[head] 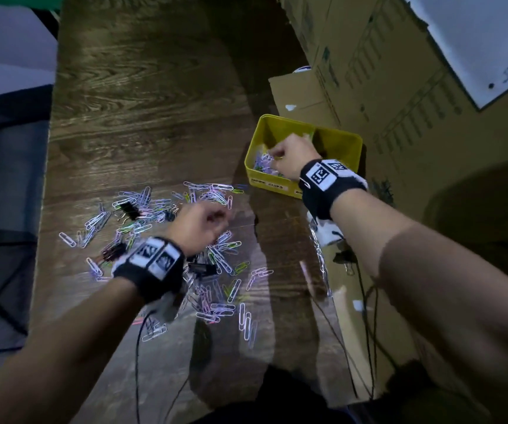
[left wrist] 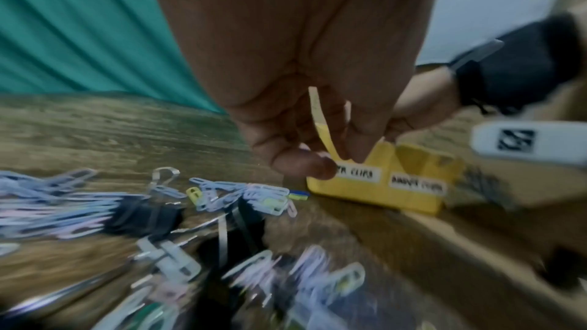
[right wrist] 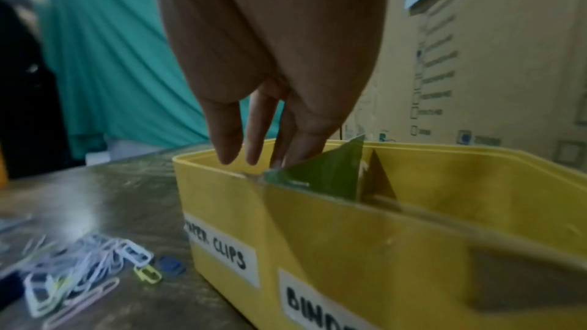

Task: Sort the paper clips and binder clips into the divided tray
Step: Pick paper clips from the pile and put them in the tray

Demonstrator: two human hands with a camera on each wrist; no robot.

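Note:
Several pastel paper clips [head: 228,267] and a few black binder clips [head: 129,208] lie scattered on the wooden table. The yellow divided tray [head: 338,136] stands at the right, labelled "PAPER CLIPS" and "BINDER CLIPS" [right wrist: 349,247]. My left hand [head: 210,221] hovers over the pile with curled fingers, pinching a yellow paper clip [left wrist: 320,129]. My right hand [head: 289,157] is over the tray's left compartment, where paper clips [head: 262,163] lie. Its fingers [right wrist: 228,144] point straight down beside the green divider [right wrist: 327,175] and hold nothing that I can see.
Tall cardboard boxes [head: 384,71] stand close behind and right of the tray. Black cables [head: 366,332] hang off the table's right edge, near a chain of linked clips [head: 320,258]. A green curtain [left wrist: 79,34] hangs beyond the table's far end.

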